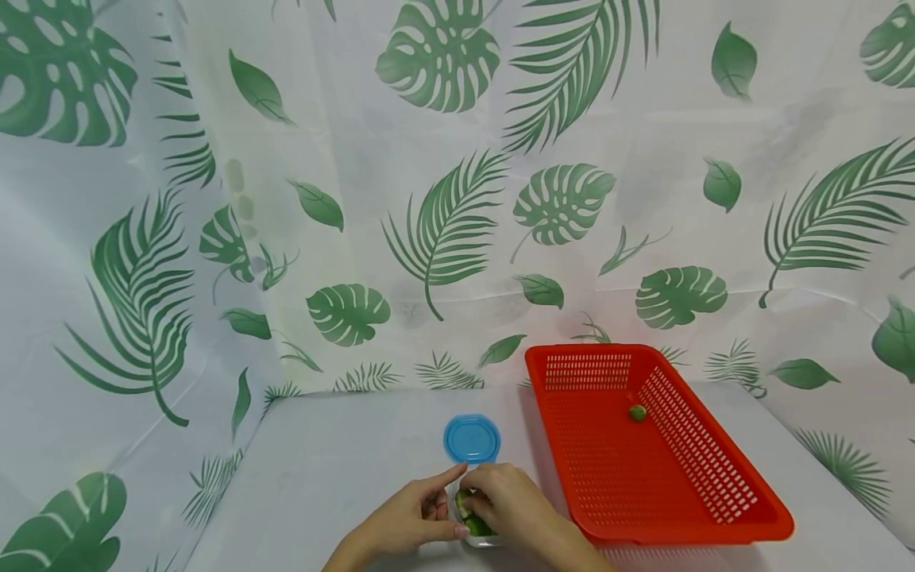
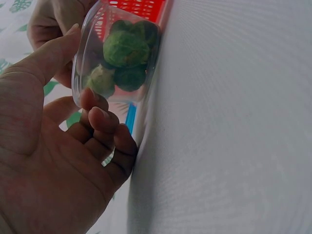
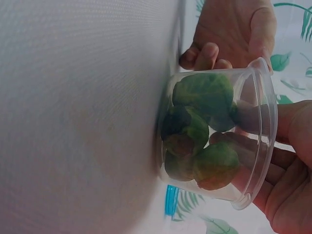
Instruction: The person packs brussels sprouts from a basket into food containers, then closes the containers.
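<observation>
A clear plastic tub [image 3: 243,190] stands on the table with several green Brussels sprouts [image 2: 126,48] inside. My left hand [image 1: 411,515] steadies it from the left, thumb at the rim and curled fingers [image 2: 100,119] against the wall. From the other side my right hand [image 1: 509,500] reaches over the rim. Its fingers [image 3: 246,119], seen through the clear wall, are down inside the tub and pinch a sprout among the others. In the head view the right hand covers part of the tub and its contents.
Just behind the tub lies a round blue lid [image 1: 472,439]. A large red perforated basket [image 1: 661,492] stands to the right, with a single Brussels sprout [image 1: 638,412] near its far end. Leaf-patterned sheeting [image 1: 457,318] rises behind the white table [image 1: 307,461].
</observation>
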Action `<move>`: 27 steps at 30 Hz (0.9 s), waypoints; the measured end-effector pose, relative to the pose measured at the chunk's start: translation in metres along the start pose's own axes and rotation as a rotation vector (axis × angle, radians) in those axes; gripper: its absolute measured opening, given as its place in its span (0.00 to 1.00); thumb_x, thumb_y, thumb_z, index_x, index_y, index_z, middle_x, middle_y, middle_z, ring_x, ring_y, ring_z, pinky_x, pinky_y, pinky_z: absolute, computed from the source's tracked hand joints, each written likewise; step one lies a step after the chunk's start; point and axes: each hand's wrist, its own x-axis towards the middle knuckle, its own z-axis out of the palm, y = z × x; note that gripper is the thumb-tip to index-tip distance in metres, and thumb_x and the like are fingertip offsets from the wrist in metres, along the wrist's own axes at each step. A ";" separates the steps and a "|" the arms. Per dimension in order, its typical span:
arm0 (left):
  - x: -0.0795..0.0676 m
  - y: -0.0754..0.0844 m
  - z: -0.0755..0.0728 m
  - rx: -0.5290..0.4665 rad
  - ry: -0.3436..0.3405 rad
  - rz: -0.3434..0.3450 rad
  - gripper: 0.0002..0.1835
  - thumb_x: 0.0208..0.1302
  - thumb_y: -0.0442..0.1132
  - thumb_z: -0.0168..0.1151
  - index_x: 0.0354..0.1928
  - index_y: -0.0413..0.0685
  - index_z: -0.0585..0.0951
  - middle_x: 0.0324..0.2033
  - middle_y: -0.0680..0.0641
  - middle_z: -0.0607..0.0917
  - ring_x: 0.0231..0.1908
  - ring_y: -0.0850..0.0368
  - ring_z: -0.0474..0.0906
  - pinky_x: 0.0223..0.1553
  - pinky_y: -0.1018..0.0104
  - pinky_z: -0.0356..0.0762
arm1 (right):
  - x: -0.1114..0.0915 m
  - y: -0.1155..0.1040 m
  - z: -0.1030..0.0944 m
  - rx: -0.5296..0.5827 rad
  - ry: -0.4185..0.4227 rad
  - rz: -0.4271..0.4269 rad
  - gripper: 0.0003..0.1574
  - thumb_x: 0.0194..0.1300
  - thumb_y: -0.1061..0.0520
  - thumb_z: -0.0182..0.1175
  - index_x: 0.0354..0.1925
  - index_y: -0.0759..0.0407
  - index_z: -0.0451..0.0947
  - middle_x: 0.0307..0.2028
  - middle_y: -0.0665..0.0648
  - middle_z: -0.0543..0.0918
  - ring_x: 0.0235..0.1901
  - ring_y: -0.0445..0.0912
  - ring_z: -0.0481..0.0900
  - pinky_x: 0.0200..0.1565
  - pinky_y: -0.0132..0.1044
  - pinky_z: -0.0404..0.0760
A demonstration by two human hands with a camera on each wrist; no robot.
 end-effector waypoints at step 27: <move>0.000 -0.001 0.000 -0.009 -0.002 -0.010 0.44 0.69 0.41 0.71 0.82 0.46 0.59 0.30 0.53 0.75 0.23 0.68 0.62 0.25 0.77 0.64 | -0.003 -0.005 -0.010 -0.032 0.048 -0.029 0.09 0.64 0.60 0.73 0.44 0.56 0.90 0.37 0.49 0.91 0.34 0.33 0.83 0.39 0.31 0.85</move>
